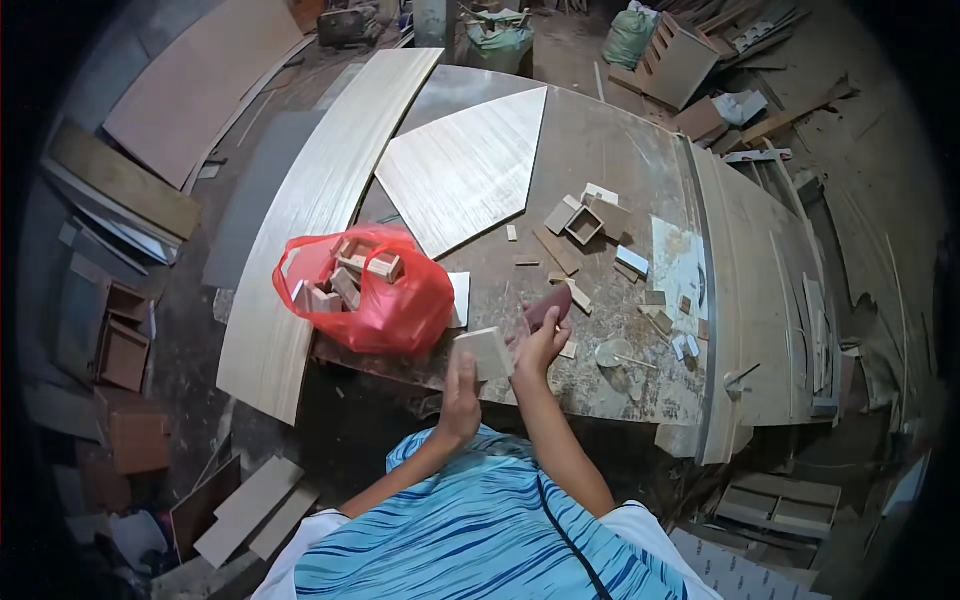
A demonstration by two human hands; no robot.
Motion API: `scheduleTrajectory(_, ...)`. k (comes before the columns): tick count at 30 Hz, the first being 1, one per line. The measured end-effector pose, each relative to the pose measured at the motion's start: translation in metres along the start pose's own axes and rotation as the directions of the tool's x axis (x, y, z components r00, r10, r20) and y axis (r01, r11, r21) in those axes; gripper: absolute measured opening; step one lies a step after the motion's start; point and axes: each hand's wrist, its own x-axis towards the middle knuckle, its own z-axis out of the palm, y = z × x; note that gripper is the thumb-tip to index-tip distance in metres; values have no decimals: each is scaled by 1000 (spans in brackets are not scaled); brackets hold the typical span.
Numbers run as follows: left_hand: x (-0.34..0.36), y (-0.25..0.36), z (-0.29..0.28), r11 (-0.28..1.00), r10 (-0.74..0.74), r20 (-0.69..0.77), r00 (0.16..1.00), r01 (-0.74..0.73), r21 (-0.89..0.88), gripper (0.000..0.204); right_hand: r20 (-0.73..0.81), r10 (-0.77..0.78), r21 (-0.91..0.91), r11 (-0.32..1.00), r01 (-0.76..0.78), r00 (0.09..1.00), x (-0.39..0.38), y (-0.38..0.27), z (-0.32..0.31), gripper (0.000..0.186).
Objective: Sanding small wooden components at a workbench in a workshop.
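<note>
The bare left hand [461, 411] has its fingers closed on a pale, flat, squarish wooden block [484, 354], which juts forward from them. Just beyond and to its right, the bare right hand [542, 347] curls round a curved maroon sheet [548, 304], long axis slanting forward-right.

This place is looking like a woodworking shop. A long pale board [335, 190] and little wood bits [557, 250] are lying on the worn, stained surface [610, 150], and a big flat panel [200, 90] is leaning on the left. Stuffed sacks [500, 42] and wooden box parts [672, 65] are sitting on the messy floor [570, 50].
</note>
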Motion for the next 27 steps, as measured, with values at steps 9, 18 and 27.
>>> scheduleTrajectory(9,19,6,-51,979,63,215,975,-102,176,37,303,185,268,925,-270,935,1,-15,20,36)
scheduleTrajectory(18,22,15,-47,919,-18,418,908,-149,364,38,54,-184,98,979,178,981,-23,4,35,33)
scheduleTrajectory(27,32,9,-86,992,-14,105,994,0,129,33,664,-246,-326,755,569,706,-58,-32,25,28)
